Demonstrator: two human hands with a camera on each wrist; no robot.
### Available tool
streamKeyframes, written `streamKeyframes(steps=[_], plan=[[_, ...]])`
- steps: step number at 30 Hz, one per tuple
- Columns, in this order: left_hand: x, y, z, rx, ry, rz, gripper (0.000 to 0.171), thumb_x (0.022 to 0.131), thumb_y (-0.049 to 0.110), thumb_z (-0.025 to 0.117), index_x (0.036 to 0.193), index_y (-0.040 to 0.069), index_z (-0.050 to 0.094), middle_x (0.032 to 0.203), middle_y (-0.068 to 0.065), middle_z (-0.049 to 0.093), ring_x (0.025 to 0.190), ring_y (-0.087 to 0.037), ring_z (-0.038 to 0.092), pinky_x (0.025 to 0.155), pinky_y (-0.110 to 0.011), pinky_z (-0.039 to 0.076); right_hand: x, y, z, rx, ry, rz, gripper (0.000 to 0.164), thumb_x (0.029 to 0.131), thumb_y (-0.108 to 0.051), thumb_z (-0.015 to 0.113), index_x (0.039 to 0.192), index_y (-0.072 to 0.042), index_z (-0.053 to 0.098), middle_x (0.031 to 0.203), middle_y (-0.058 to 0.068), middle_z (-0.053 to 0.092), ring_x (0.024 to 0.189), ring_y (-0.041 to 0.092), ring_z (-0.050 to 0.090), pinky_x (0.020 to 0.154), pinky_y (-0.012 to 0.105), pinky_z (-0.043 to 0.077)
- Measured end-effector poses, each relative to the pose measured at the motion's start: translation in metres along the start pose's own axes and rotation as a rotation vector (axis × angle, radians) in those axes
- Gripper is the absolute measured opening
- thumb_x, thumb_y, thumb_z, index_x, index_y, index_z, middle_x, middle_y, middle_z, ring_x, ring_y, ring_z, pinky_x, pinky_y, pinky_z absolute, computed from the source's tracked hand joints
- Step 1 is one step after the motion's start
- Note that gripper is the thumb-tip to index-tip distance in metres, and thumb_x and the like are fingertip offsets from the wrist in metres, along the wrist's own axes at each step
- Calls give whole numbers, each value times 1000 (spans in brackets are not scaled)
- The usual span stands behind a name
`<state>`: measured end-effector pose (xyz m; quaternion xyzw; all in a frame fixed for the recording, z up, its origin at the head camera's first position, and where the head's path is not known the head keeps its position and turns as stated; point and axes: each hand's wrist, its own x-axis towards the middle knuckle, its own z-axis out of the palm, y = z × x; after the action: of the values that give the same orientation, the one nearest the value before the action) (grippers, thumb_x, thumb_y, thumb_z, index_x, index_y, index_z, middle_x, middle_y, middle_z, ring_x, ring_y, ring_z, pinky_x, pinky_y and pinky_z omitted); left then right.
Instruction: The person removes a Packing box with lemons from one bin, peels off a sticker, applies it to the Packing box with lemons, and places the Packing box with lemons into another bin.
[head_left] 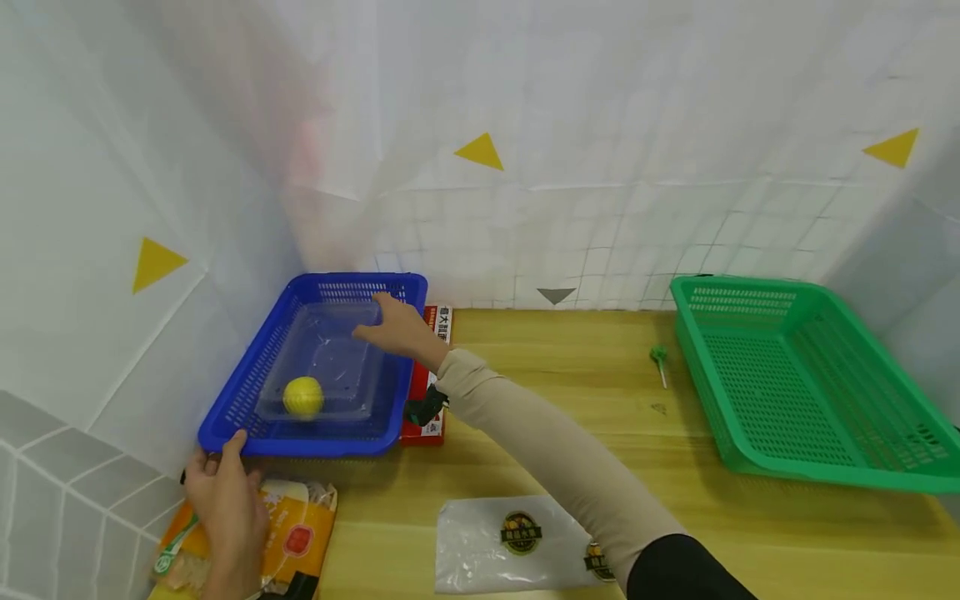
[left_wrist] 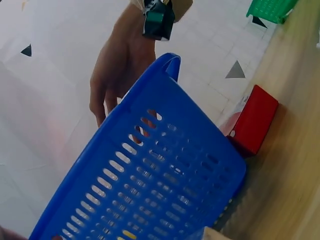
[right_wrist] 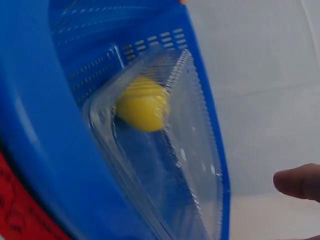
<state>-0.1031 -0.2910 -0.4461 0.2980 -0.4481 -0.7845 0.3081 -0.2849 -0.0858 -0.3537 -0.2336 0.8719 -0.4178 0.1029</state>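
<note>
A blue plastic basket (head_left: 300, 447) with slotted walls stands at the left of the table. Inside it lies a clear plastic tray (head_left: 341, 350), and a yellow ball (head_left: 303, 397) shows within the tray's outline. At the basket's near left corner my left hand (head_left: 225, 508) grips the rim, thumb on top. My right hand (head_left: 405, 332) reaches over the far right part of the basket, fingers spread by the tray's corner and holding nothing. In the right wrist view one of its fingers (right_wrist: 300, 182) appears apart from the tray.
A red box (head_left: 426, 408) lies along the basket's right side. Below my left hand is an orange food package (head_left: 296, 542). A white plastic bag (head_left: 480, 546) lies at the front, a green lollipop (head_left: 658, 353) farther back. At right stands a green basket (head_left: 817, 471). White sheeting surrounds the table.
</note>
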Motion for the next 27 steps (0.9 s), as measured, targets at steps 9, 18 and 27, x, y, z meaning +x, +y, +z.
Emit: streamKeyframes(steps=[9,18,27], plan=[[-1,-7,1,-328,-45,55,40,95,-4,73,127,-10,51,132,-20,55,101,-28,66,56,-38,59,7,0,35,207,1,206,91,98,-31,70,164,1,16,152,20,50,125,33,59,99,47,52],[-1,-9,3,-329,-24,49,22,95,-1,74,106,-7,56,106,-14,61,74,-20,65,52,-32,56,9,-4,61,223,101,325,88,93,-24,79,158,8,27,144,25,50,98,30,67,61,34,60],[-1,-9,3,-344,-22,59,25,95,-1,74,107,-9,55,108,-14,57,71,-19,63,48,-31,55,5,-3,58,393,113,310,101,90,-25,82,162,3,17,121,18,66,60,23,69,63,35,61]])
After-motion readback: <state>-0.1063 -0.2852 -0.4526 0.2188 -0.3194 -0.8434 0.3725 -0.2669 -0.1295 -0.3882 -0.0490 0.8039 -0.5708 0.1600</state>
